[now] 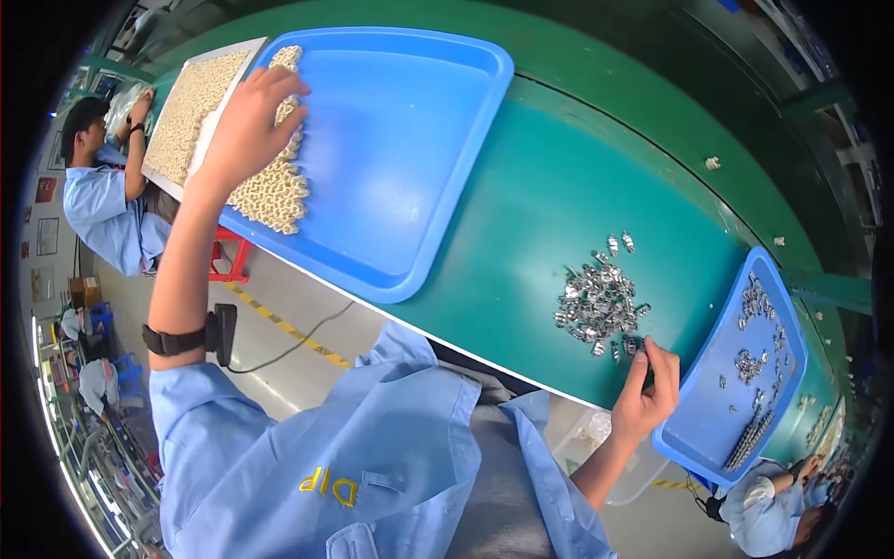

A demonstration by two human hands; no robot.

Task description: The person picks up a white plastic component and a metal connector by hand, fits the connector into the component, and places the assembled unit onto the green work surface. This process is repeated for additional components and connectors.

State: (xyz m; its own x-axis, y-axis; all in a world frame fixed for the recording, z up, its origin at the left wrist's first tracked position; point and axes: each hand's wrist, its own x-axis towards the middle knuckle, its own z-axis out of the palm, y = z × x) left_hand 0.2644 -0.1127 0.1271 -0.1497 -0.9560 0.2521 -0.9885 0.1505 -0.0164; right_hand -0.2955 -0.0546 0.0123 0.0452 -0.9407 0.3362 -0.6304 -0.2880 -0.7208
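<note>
My left hand (253,126) reaches over the left side of a large blue tray (391,186), fingers bent and thumb apart, touching or just above cream-coloured small ceramic-looking pieces (275,200). Nothing shows between its fingers. These pieces stand packed in rows along that side of the tray. On the green tabletop to the right lies a loose pile of small shiny metal parts (601,298). At the pile's near edge my right hand (649,391) pinches a small metal part (633,346) between thumb and fingers; its fingertips partly cover it.
A white board (209,121) covered with cream pieces overlaps the large tray's left rim. A smaller blue tray (689,410) with metal parts sits at the right. Co-workers (107,205) work at both ends. Below the table's front edge is a clear plastic bin (633,475).
</note>
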